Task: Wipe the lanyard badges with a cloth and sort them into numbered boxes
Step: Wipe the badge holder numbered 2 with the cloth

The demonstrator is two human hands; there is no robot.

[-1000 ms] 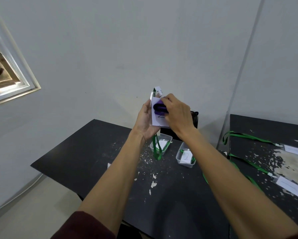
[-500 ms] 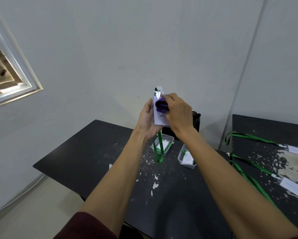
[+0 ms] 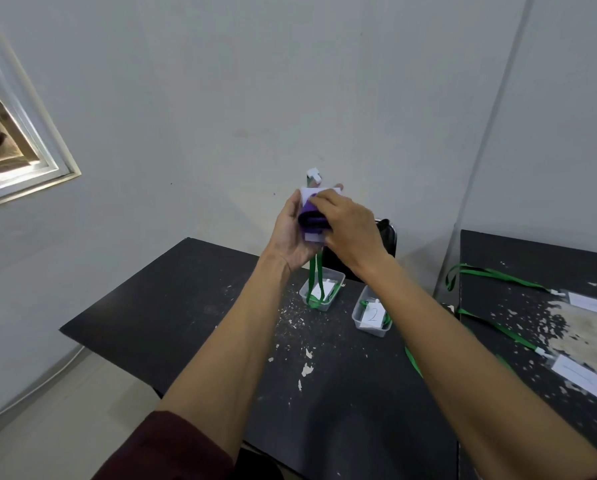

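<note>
Wipe in progress. The badge is held up in front of the wall, well above the black desk (image 3: 186, 323).

My left hand (image 3: 292, 233) cradles the white rectangular lanyard badge (image 3: 313, 238) from behind, fingers curled round its left edge. One fingertip shows past the top right corner. My right hand (image 3: 349, 226) pinches the folded purple cloth (image 3: 310, 220) against the badge face, fingers bent over it.

Change over the last second: the cloth sits lower on the card. The handwritten number that showed below it is now covered, and only a thin white strip shows beneath. This reads as a downward stroke, upper face done, bottom edge left. Left grip unchanged.

The green lanyard strap (image 3: 313, 282) hangs from the badge. Its loop dangles at the left clear plastic box (image 3: 338, 282); I cannot tell whether it touches. The right clear plastic box (image 3: 373, 330), just beside it, holds a white card marked 2.

Judgement: this face is nearly wiped. With the number hidden, I must lift the cloth and read it before choosing a box. More white badges on green straps (image 3: 579, 375) wait on the second dark desk (image 3: 532, 261) at my right.
</note>
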